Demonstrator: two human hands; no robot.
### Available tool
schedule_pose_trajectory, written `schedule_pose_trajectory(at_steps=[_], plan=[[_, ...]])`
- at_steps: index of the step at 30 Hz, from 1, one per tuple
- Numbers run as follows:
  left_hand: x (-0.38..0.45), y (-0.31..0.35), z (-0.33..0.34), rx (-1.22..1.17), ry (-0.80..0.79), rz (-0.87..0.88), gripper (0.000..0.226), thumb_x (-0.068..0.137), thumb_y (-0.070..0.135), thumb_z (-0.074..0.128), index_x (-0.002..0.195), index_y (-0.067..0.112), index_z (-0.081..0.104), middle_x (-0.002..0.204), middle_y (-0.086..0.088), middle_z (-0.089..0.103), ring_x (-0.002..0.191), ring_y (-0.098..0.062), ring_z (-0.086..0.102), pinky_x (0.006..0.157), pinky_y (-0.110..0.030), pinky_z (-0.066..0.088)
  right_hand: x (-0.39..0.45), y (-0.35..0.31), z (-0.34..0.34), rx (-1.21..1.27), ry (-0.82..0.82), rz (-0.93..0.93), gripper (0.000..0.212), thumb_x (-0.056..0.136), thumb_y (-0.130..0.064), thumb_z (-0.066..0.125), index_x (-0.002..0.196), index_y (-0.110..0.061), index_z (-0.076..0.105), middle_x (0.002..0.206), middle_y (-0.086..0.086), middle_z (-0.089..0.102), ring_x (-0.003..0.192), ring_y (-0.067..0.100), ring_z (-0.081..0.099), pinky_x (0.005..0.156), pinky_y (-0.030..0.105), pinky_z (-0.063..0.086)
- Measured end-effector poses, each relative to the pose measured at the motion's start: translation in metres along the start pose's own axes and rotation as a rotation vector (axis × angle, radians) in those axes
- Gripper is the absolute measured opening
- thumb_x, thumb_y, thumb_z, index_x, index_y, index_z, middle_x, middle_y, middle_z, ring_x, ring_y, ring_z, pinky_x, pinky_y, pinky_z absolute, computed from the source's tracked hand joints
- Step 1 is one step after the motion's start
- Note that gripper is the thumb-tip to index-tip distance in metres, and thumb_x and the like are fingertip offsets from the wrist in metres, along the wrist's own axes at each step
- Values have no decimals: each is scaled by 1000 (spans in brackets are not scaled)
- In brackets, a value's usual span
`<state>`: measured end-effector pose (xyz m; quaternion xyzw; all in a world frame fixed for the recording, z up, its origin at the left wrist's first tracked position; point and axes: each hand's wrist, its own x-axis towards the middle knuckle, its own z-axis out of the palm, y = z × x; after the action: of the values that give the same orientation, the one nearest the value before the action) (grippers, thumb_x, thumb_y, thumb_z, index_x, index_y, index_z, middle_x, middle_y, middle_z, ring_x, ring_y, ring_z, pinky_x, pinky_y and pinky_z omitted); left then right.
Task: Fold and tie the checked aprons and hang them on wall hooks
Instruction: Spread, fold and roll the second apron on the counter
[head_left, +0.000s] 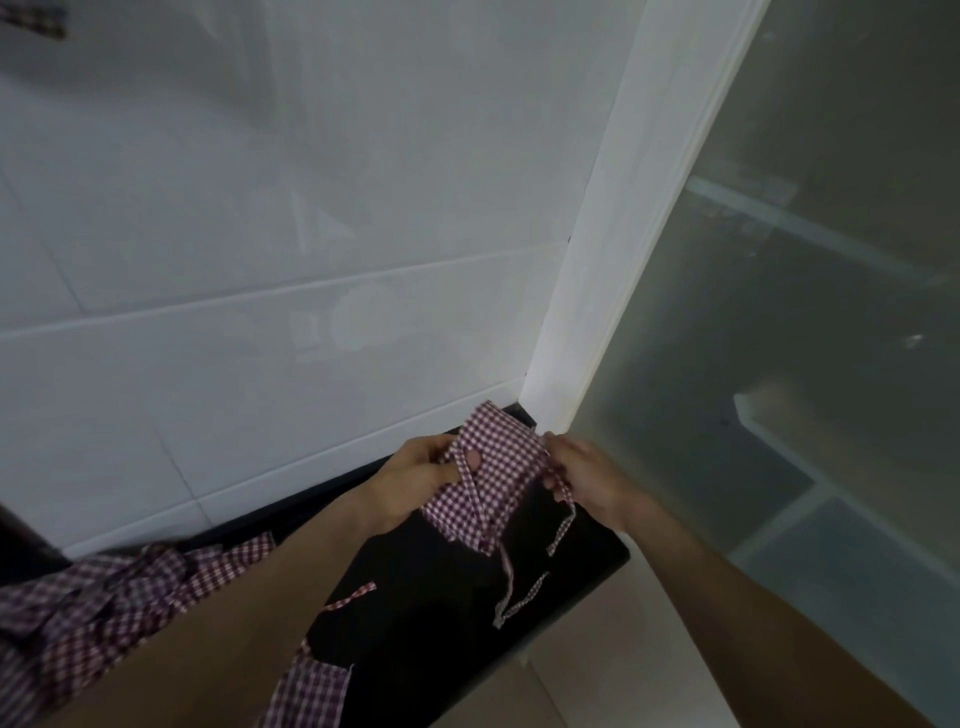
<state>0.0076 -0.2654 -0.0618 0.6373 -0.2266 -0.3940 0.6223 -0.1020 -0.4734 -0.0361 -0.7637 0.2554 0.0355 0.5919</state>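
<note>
A folded red-and-white checked apron (496, 467) is held up above the black counter (566, 566), low in the middle of the view. My left hand (415, 480) grips its left side, thumb pressed on the cloth. My right hand (584, 473) pinches a thin checked tie strap (563, 514) at the apron's right edge. More strap ends dangle down over the counter. A heap of other checked aprons (104, 603) lies at the lower left, partly hidden behind my left forearm.
A white tiled wall (260, 234) fills the left and top. A white door frame (623, 234) runs diagonally beside a frosted glass panel (805, 312) on the right. A scrap of checked cloth (36, 21) shows at the top left corner. Pale floor lies below the counter's right edge.
</note>
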Motion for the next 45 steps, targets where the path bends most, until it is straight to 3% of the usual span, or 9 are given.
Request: schedule_pose_trajectory(at_steps=[3,7,14,19,28,32,35,40,45], plan=[[6,1,-1,-237,232,-124,37,87,25,71,111,-2,65,111,-17,72,103,-32,68,87,-40,55,-10,4,12,-123,233,-96,40,105,-43,39,104,-9,60,97,-1,60,96,18,59,79,32,46],[13,1,-2,-262,402,-260,31,94,23,65,105,-6,67,108,-21,72,98,-35,68,88,-44,56,-22,15,36,-122,-95,-139,19,95,-42,59,96,-24,63,109,-3,65,103,12,62,95,31,47],[4,19,-3,-355,342,-301,23,102,9,38,109,-2,58,95,-15,66,83,-27,62,72,-38,50,-16,11,31,-46,-123,-232,9,97,-22,63,93,-15,66,77,-2,68,69,16,67,70,28,54],[0,18,-12,-455,262,-330,33,103,21,45,127,1,58,113,-19,70,99,-32,66,80,-42,54,-15,-4,13,-89,107,-378,16,98,-24,61,91,-16,72,63,-12,61,59,3,53,60,21,43],[2,18,3,-870,88,-465,39,105,24,31,97,-1,60,75,-17,63,53,-20,56,42,-23,49,0,15,42,-216,288,-657,9,98,-10,58,101,-19,58,97,-4,64,91,4,61,81,17,49],[4,10,4,-914,3,-497,48,106,28,22,104,-4,58,75,-18,59,43,-17,56,35,-21,48,1,30,51,-428,277,-779,41,86,-17,72,123,-14,57,116,-2,58,107,6,52,88,13,44],[4,6,5,-880,-43,-518,57,106,35,24,99,-8,61,73,-17,58,42,-16,58,35,-21,50,1,31,55,-440,282,-773,50,82,-28,77,125,-15,56,118,-4,58,111,5,51,91,15,45],[-3,8,1,-653,-129,-540,62,105,39,29,84,-5,68,68,-14,58,41,-14,58,35,-18,49,2,19,44,-355,312,-740,19,83,-15,79,100,-12,71,92,-8,65,85,8,58,70,26,50],[-10,9,-3,-351,-173,-605,56,105,35,29,79,1,65,64,-9,57,41,-10,51,33,-15,40,-5,-1,27,-319,247,-617,29,73,-16,87,96,-12,70,84,-10,64,73,-1,60,62,10,43]])
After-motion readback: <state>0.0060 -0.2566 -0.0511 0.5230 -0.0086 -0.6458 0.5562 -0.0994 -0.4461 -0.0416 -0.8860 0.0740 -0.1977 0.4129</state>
